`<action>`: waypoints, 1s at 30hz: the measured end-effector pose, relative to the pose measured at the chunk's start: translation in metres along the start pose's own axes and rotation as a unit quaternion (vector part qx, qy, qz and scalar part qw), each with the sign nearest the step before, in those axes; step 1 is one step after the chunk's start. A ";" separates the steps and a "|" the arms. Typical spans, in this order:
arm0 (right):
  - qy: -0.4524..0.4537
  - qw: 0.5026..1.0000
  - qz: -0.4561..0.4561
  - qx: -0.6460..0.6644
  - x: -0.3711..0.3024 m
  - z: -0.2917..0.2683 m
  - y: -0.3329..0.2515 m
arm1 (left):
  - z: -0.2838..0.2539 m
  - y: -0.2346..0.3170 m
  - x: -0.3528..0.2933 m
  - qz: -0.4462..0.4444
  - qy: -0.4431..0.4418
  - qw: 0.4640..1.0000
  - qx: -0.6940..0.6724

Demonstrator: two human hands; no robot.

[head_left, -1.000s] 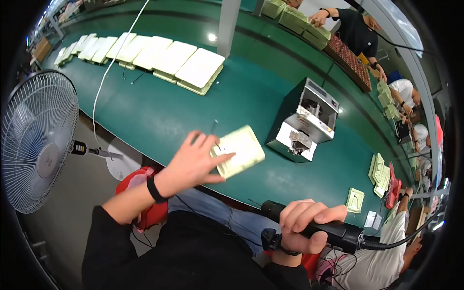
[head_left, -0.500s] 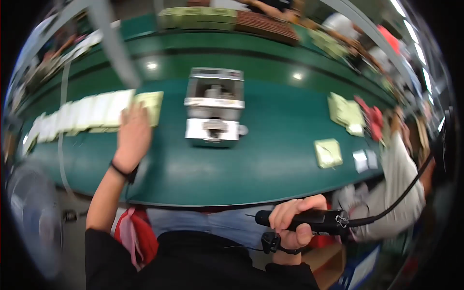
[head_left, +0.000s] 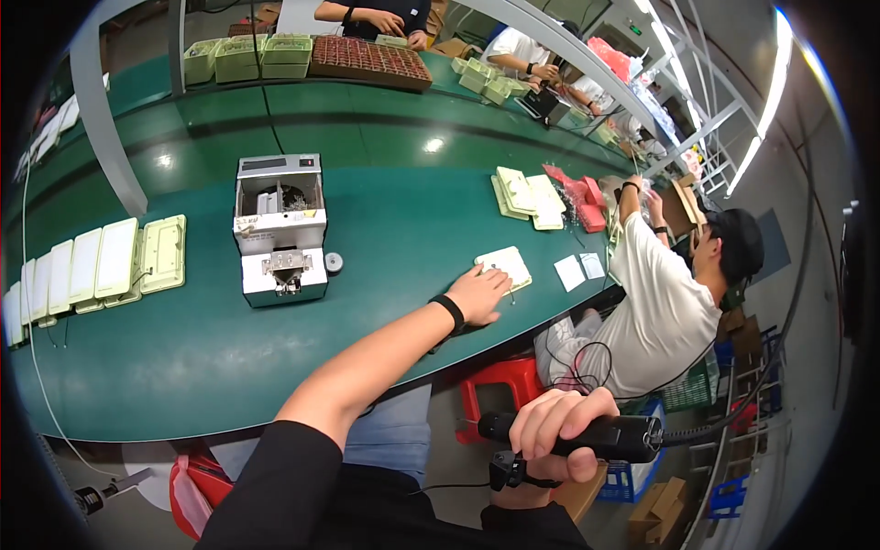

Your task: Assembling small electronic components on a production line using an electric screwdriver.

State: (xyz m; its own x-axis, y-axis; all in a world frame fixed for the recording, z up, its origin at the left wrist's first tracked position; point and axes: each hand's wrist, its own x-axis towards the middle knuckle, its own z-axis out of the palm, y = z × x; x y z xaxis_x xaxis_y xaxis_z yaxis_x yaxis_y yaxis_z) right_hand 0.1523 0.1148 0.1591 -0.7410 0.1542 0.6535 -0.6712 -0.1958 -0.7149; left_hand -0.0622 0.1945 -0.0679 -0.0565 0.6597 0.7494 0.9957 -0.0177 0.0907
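My right hand (head_left: 561, 429) is wrapped round a black corded electric screwdriver (head_left: 628, 438), held level in front of my body above the floor. Across the table my left hand (head_left: 480, 295) reaches right, its fingers spread over the near left part of a pale cream plastic housing (head_left: 510, 264). Whether the fingertips grip its edge I cannot tell. To the left stands a grey-white screw feeder (head_left: 282, 229) with an open hopper and a round side knob. Farther left, a pale green housing (head_left: 164, 253) lies open side up, beside a row of white-faced housings (head_left: 87, 261).
Stacked housings (head_left: 530, 197) and red plastic pieces (head_left: 577, 194) lie at the right back, with small white cards (head_left: 576, 271) nearer. A co-worker in a white shirt (head_left: 655, 302) sits at the right end. A red stool (head_left: 495, 390) stands below the table edge. Metal posts (head_left: 108, 128) rise behind.
My left hand has left the housings at the left and is now on the single housing at the right. The view has turned right. My right hand keeps holding the screwdriver.
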 end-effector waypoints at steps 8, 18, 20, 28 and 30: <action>-0.080 0.996 -0.020 0.022 0.042 0.012 0.003 | -0.169 0.035 -0.069 -0.012 -0.238 0.968 0.075; -0.046 0.998 -0.024 -0.048 0.131 0.098 0.167 | -0.324 0.074 -0.186 -0.125 -0.308 0.908 0.254; -0.002 0.997 -0.014 -0.078 0.141 0.116 0.187 | -0.322 0.073 -0.196 -0.119 -0.300 0.910 0.260; 0.040 0.992 0.010 -0.115 0.138 0.118 0.216 | -0.327 0.068 -0.212 -0.082 -0.285 0.913 0.279; 0.031 0.994 0.027 -0.105 0.129 0.115 0.209 | -0.327 0.068 -0.212 -0.079 -0.285 0.914 0.277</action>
State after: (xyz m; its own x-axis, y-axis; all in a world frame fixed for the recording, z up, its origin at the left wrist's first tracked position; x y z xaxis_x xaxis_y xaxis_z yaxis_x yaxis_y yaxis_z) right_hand -0.0818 -0.0179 0.1228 -0.7708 0.2102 0.6014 -0.6152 -0.0004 -0.7883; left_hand -0.0067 -0.1920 -0.0058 -0.3122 0.9084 0.2781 0.8713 0.3905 -0.2973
